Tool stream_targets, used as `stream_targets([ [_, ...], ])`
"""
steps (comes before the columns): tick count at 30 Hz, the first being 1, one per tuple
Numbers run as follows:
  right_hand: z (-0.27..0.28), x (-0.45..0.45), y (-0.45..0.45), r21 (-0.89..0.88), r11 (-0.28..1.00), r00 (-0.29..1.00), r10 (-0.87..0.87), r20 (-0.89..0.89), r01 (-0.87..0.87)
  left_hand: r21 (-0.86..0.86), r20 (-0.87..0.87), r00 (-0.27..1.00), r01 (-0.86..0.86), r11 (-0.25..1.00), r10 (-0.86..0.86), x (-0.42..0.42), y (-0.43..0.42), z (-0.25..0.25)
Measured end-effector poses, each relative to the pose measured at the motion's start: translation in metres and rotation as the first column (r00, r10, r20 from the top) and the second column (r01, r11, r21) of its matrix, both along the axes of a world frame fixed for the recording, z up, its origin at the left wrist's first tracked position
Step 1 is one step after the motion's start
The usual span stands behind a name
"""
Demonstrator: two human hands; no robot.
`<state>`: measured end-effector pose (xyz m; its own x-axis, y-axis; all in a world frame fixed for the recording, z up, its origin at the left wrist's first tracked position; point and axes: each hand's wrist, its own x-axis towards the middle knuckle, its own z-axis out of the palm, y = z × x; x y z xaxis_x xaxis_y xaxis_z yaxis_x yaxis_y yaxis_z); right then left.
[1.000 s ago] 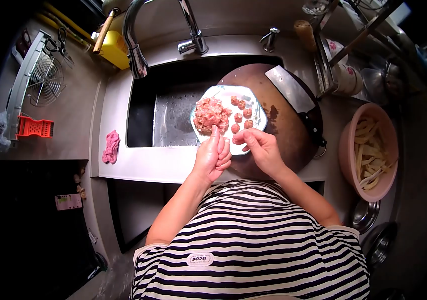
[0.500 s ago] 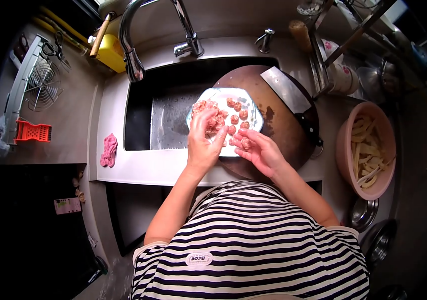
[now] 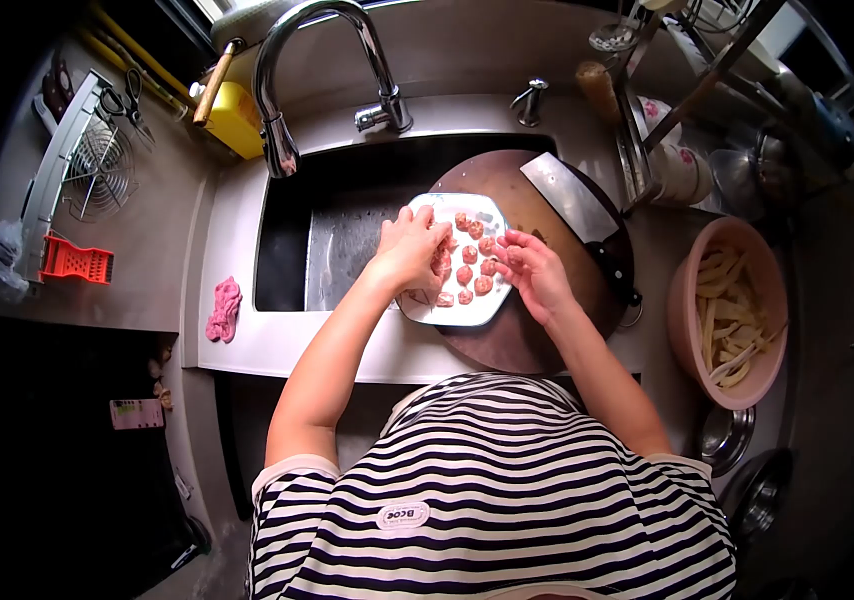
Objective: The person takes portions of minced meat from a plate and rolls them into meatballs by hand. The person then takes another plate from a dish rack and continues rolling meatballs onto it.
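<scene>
A white plate (image 3: 469, 313) with a patterned rim rests partly on the round wooden chopping board and partly over the sink. Several small raw meatballs (image 3: 469, 254) lie spaced out on its right half. My left hand (image 3: 410, 248) is curled over the minced meat (image 3: 441, 262) on the plate's left side, hiding most of it. At the plate's right edge is my right hand (image 3: 539, 275), close to the meatballs, its fingers loosely bent and apart; I see nothing held in it.
A cleaver (image 3: 572, 195) lies on the chopping board (image 3: 507, 345). The faucet (image 3: 277, 140) arches over the sink (image 3: 332, 250). Right of the board stands a pink basin (image 3: 684, 335) of pale strips. A pink cloth (image 3: 224, 309) lies left of the sink, near an orange grater (image 3: 77, 261).
My left hand has turned and closed down over the minced meat. My right hand has moved right, off the lower meatballs, and the meatball at its fingers is no longer in it.
</scene>
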<state>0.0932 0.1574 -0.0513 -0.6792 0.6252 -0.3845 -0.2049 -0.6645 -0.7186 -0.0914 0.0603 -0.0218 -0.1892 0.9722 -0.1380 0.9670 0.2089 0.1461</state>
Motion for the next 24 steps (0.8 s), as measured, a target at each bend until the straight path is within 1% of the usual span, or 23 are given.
stream_targets([
  [3,-0.002,-0.001,-0.002,-0.002,1.000,1.000,-0.007,-0.016,0.007,-0.088,-0.051,0.999,0.009,0.996,-0.014,0.005,0.007,0.011],
  [6,-0.004,0.000,-0.002,-0.006,1.000,1.000,-0.015,-0.026,0.015,-0.030,0.021,0.999,-0.031,0.999,0.032,-0.001,0.008,0.005],
  [9,-0.005,-0.001,-0.002,-0.010,1.000,1.000,-0.026,-0.011,0.026,0.025,0.153,0.987,-0.053,0.998,0.049,-0.008,0.006,-0.001],
  [12,-0.005,-0.001,-0.001,-0.015,0.999,0.999,-0.033,0.005,0.033,0.082,0.237,0.969,-0.097,0.992,0.075,-0.021,0.006,-0.008],
  [15,-0.007,-0.001,0.001,-0.035,0.999,0.999,-0.038,0.008,0.039,0.152,0.499,0.855,-0.246,0.957,0.141,-0.036,-0.002,-0.005],
  [16,-0.008,0.000,0.002,-0.036,0.999,1.000,-0.026,0.006,0.026,0.164,0.622,0.759,-0.364,0.917,0.190,-0.040,-0.005,-0.007],
  [17,-0.008,0.000,0.003,-0.001,1.000,1.000,-0.014,0.015,0.014,0.071,0.850,0.491,-0.464,0.883,0.190,-0.044,-0.011,-0.007],
  [19,-0.002,-0.001,0.003,0.066,0.998,0.999,0.015,0.039,-0.017,0.069,0.977,0.202,-0.595,0.801,0.066,-0.043,-0.027,0.000],
  [20,0.008,-0.003,0.001,0.101,0.994,0.999,0.028,0.035,-0.031,-0.003,0.998,0.047,-0.660,0.752,0.045,-0.040,-0.034,0.004],
  [21,0.010,-0.008,0.000,0.163,0.984,0.997,0.068,0.030,-0.072,-0.050,0.997,-0.074,-0.686,0.726,0.000,-0.042,-0.042,0.002],
  [23,0.015,-0.021,0.002,0.289,0.945,0.988,0.151,0.030,-0.153,-0.118,0.957,-0.270,-0.703,0.702,-0.109,-0.042,-0.055,-0.009],
  [24,0.020,-0.028,0.002,0.440,0.876,0.980,0.184,0.076,-0.199,-0.118,0.939,-0.309,-0.701,0.703,-0.150,-0.041,-0.061,-0.015],
])
